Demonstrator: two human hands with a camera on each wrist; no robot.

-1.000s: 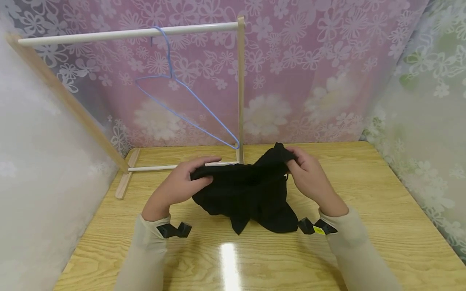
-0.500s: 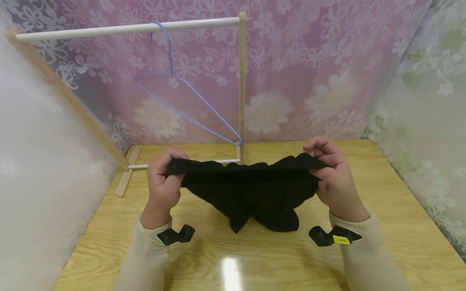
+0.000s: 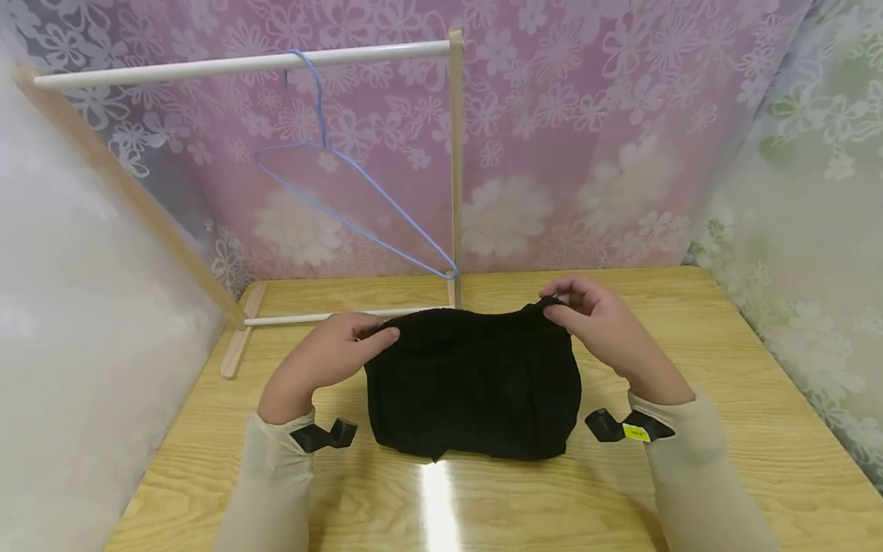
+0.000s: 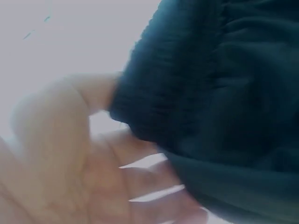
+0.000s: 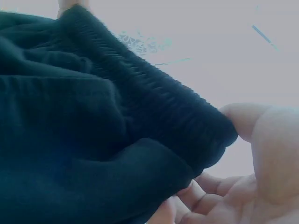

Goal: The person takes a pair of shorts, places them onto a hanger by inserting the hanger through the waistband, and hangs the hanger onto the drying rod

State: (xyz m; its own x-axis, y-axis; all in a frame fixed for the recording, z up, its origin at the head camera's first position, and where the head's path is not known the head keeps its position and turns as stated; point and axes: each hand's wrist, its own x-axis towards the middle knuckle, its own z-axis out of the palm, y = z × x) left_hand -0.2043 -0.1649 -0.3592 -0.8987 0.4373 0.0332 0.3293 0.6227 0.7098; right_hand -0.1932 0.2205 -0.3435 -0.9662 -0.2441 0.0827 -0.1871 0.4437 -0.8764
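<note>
Black shorts with a gathered elastic waistband hang between my hands above the table, the lower part spread out toward me. My left hand pinches the left end of the waistband, thumb on the near side; in the left wrist view its other fingers lie behind the cloth. At the other end, my right hand pinches the waistband's corner between thumb and fingers. A seam like a pocket edge shows on the cloth in the right wrist view. The far side of the shorts is hidden.
Behind the shorts, at the left, stands a wooden rack with a white top rail. A blue wire hanger hangs from that rail. The wood-grain table is bounded by patterned cloth walls at the back and sides.
My hands stretched the waistband wide apart, then came closer together again, so it now sags slightly. The shorts' body has dropped open into a broader, flatter shape facing me.
</note>
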